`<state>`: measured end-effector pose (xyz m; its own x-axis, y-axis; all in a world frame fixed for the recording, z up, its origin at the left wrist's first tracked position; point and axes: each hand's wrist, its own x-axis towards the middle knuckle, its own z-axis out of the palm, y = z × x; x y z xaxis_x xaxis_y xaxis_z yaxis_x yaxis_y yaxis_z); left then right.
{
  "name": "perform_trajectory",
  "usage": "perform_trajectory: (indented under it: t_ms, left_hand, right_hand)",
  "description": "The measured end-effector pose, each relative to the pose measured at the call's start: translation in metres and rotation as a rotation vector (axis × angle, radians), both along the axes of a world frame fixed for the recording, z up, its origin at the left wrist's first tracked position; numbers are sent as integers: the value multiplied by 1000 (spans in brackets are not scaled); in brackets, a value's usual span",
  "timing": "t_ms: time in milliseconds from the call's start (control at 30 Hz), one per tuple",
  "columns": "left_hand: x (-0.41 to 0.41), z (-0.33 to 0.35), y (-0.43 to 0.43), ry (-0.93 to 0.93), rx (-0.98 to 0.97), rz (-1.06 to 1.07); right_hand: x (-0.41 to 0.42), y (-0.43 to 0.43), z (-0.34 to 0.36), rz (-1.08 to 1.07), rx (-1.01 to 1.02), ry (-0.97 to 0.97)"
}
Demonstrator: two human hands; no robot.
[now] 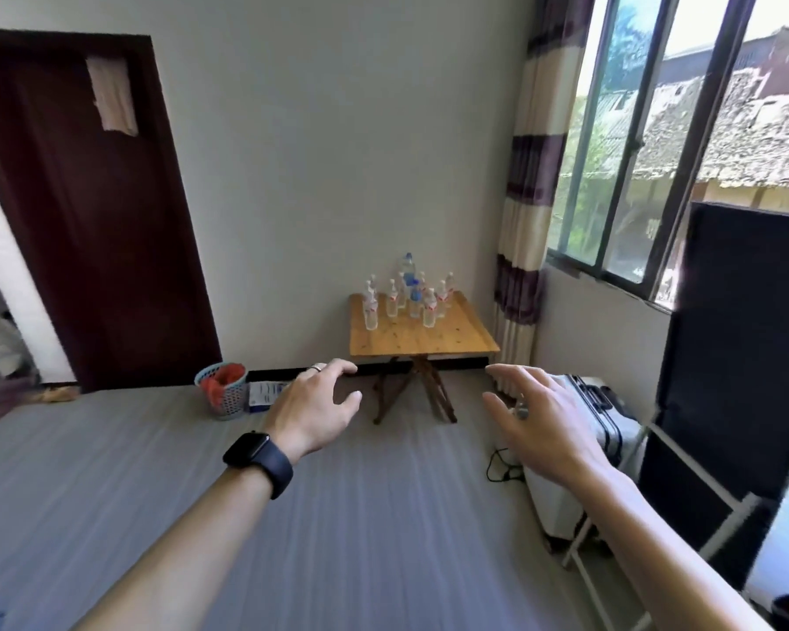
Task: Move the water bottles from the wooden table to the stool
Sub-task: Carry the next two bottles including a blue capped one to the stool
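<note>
**Approach: bottles still well ahead**

Water bottles [404, 296] stand clustered toward the far edge of the wooden surface [433, 337], one taller at the back. Left hand [315, 405] and right hand [536, 419] reach forward, fingers spread and loose, holding nothing, well apart from the bottles. No stool in view. Risk: tight packing, so reaching a back bottle likely topples the front ones.
</note>
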<state>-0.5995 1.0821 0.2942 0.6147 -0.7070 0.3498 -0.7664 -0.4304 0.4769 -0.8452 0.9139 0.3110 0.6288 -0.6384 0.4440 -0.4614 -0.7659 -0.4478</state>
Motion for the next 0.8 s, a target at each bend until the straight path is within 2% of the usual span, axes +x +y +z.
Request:
perform_trajectory:
  t_ms: [333,600,800]
  left_hand:
    - [173,1,-141,35,-29,5]
    - [266,-15,-293,67,26,-88]
    - [341,-28,-413,107,55,-58]
  right_hand:
    - [166,-138,11,-8,-22,31]
    - [264,-277,-26,-30,59,-22]
    - [344,-406,-41,29,131,-57]
